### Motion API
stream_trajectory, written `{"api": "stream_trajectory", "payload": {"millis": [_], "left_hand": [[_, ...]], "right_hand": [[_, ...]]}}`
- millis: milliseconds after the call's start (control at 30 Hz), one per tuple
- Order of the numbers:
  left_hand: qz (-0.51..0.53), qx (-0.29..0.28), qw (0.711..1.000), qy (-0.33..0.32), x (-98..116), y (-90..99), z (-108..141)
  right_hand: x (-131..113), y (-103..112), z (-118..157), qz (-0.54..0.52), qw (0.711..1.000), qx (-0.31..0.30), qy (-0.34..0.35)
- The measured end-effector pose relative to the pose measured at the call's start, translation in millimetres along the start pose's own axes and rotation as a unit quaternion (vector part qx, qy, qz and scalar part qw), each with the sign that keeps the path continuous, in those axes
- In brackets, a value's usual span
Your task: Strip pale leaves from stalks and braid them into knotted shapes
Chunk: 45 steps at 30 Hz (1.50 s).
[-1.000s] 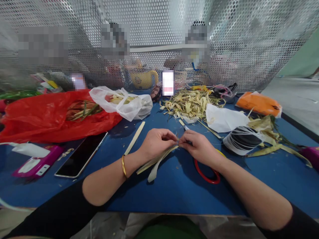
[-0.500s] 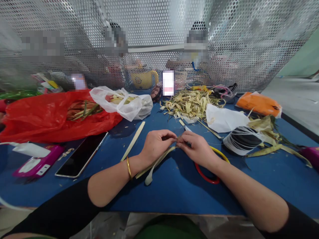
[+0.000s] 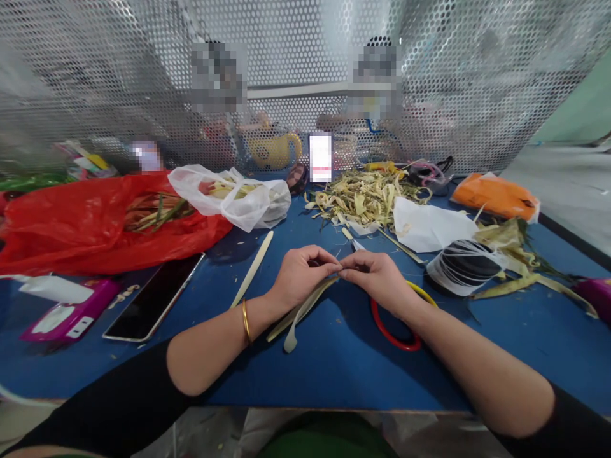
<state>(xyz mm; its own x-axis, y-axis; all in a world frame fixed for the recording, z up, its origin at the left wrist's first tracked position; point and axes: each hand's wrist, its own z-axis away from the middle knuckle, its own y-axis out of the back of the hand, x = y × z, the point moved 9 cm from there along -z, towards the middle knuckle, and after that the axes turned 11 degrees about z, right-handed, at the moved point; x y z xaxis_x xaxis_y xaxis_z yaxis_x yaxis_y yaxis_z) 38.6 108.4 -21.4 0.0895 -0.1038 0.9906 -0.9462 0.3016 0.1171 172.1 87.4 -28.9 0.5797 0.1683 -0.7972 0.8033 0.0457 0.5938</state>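
Note:
My left hand (image 3: 305, 275), with a gold bangle at its wrist, pinches the upper end of a few pale green, dry leaf strips (image 3: 312, 299). Their lower ends slant down to the left under my palm, and one ends in a rounded tip. At that same upper end my right hand (image 3: 375, 278) pinches too, fingertips touching those of the left. What lies right between the fingertips is too small to make out. Scissors (image 3: 396, 343) with red and yellow handles lie partly under my right hand. A single pale strip (image 3: 254, 267) rests left of my hands.
A heap of dry leaf scraps (image 3: 365, 197) lies at the back, near a lit phone (image 3: 320, 158). Thread spool (image 3: 461, 270) and white paper (image 3: 424, 226) are to the right. Left are a red bag (image 3: 86, 219), dark phone (image 3: 155, 299) and purple tissue pack (image 3: 71, 315). Perforated metal screen (image 3: 296, 57) stands behind.
My fingertips have shifted slightly and the right fingers are straighter in their pinch. The strips' lower ends have swung a little to the right. The whole view has moved slightly.

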Motion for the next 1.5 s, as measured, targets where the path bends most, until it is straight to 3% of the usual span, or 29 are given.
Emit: {"api": "stream_trajectory", "payload": {"millis": [167,467,667,1067,1500], "left_hand": [[0.046,-0.009,0.999,0.026,-4,-3.1,1],[0.149,0.000,0.985,0.087,-17,-1.7,0],[0.163,0.007,0.982,0.097,-21,-1.3,-1],[0.110,-0.007,0.993,0.051,-12,-2.6,-1],[0.195,-0.032,0.972,0.129,-24,-5.8,-2]], "right_hand": [[-1,-1,1,-0.012,1.000,0.012,-0.010],[2,-2,4,-0.125,0.989,-0.028,-0.079],[0,1,4,-0.131,0.988,-0.023,-0.075],[7,-2,4,-0.054,0.995,-0.002,-0.086],[2,-1,3,-0.150,0.984,-0.035,-0.086]]}}
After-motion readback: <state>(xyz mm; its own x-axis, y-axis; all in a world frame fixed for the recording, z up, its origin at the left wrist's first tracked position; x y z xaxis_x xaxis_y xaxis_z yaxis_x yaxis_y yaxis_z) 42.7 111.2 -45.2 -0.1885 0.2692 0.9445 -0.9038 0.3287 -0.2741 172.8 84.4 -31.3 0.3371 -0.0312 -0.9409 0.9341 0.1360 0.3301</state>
